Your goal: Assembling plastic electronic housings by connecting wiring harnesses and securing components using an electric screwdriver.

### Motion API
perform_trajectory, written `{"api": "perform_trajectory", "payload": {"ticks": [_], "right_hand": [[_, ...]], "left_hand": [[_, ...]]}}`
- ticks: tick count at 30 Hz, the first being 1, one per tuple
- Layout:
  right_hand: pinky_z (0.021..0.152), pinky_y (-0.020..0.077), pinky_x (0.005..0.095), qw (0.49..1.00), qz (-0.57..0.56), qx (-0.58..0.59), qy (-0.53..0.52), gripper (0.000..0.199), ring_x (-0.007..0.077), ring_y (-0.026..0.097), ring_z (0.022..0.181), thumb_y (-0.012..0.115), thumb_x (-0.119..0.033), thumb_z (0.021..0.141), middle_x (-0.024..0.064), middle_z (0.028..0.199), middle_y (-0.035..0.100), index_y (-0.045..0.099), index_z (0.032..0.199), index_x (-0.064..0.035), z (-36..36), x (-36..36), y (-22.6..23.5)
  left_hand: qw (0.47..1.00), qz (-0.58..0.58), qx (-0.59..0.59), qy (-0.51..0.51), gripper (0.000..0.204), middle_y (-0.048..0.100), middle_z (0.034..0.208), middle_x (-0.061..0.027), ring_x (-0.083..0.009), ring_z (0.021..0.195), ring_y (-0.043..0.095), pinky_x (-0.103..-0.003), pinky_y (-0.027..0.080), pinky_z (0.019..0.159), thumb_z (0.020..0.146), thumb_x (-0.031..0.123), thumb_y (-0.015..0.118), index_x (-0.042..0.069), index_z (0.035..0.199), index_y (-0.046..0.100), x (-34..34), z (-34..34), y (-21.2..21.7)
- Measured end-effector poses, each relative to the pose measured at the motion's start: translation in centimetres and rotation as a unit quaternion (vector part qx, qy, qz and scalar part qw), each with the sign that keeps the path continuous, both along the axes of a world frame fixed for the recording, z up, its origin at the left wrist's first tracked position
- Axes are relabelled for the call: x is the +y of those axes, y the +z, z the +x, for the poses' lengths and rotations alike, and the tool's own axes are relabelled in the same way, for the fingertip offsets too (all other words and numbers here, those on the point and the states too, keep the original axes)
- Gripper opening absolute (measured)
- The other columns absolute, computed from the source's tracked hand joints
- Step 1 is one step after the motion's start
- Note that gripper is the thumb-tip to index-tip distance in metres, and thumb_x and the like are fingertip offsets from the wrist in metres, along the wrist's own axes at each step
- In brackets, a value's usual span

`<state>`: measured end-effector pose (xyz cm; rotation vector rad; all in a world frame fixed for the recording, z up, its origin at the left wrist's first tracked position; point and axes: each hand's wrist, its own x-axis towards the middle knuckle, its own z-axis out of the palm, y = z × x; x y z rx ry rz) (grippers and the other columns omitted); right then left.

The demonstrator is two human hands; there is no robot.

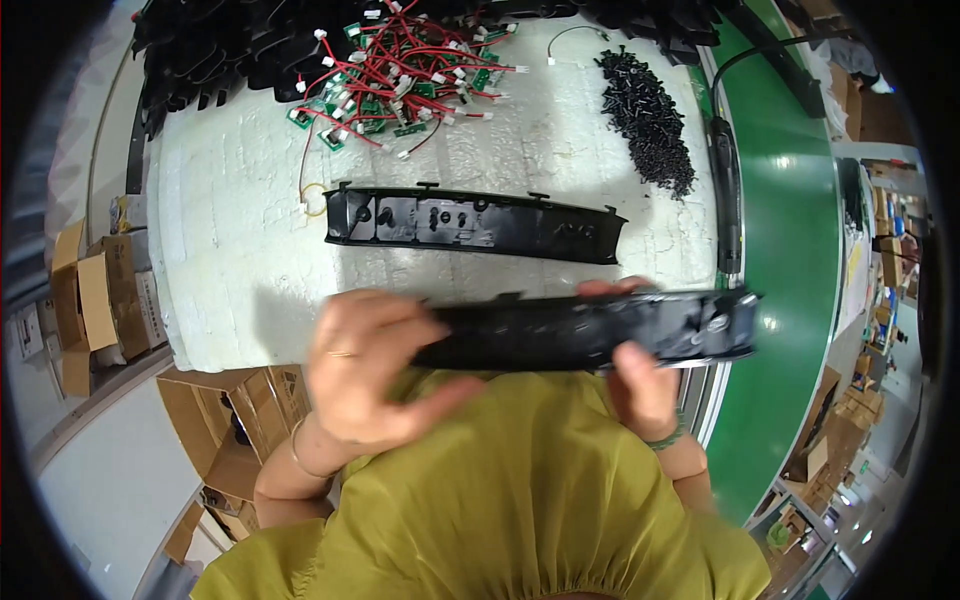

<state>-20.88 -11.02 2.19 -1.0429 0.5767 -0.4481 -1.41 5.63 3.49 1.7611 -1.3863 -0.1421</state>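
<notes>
Up close, a long, narrow black plastic strip is held level in front of the person's chest, just off the near edge of the white worktop; it looks blurred, with ribs and small moulded details along its length and a paler patch near its right end. The left hand has its fingers closed around the strip's left end, and the right hand grips it right of the middle, thumb in front. A second black strip lies flat on the worktop just beyond, hollow side up. Farther back sit a tangle of red wires with small green boards, a heap of black screws and a pile of black parts. Open cardboard boxes stand on the floor to the left; their contents cannot be made out.
</notes>
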Motion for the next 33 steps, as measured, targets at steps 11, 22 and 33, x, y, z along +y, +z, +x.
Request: {"api": "perform_trajectory", "payload": {"ticks": [11, 22, 33], "right_hand": [[0.077, 0.05, 0.0232, 0.935, -0.082, 0.185, 0.29, 0.019, 0.0106, 0.063, 0.087, 0.06, -0.006, 0.09, 0.0083, 0.097, 0.069, 0.065, 0.107, 0.0028, -1.9, -4.2, 0.0], [0.08, 0.0474, 0.0361, 0.715, -0.688, 0.051, 0.108, 0.025, 0.0316, 0.057, 0.093, 0.065, -0.002, 0.077, 0.0132, 0.099, 0.063, 0.063, 0.102, -0.0019, 12.8, -8.1, -0.1], [0.078, 0.0485, 0.0387, 0.72, -0.677, 0.04, 0.145, 0.023, 0.0316, 0.056, 0.09, 0.064, 0.002, 0.075, 0.012, 0.096, 0.062, 0.062, 0.099, -0.0013, 15.3, -7.8, 0.3]], "left_hand": [[0.975, 0.156, -0.125, -0.099, 0.06, 0.038, 0.141, -0.0151, -0.0388, 0.132, 0.031, -0.056, 0.027, 0.107, 0.059, 0.035, 0.081, 0.016, 0.113, 0.062, -3.5, 1.3, -4.5], [0.979, 0.147, -0.121, -0.077, 0.056, 0.043, 0.134, -0.0181, -0.0396, 0.126, 0.037, -0.051, 0.033, 0.103, 0.072, 0.046, 0.07, 0.007, 0.108, 0.055, -5.2, 1.5, -5.9], [0.989, 0.056, -0.139, -0.01, 0.051, 0.055, 0.115, -0.0121, -0.0315, 0.104, 0.051, -0.045, 0.041, 0.089, 0.07, 0.038, 0.074, 0.008, 0.11, 0.062, -5.6, 5.0, -4.6]]}}
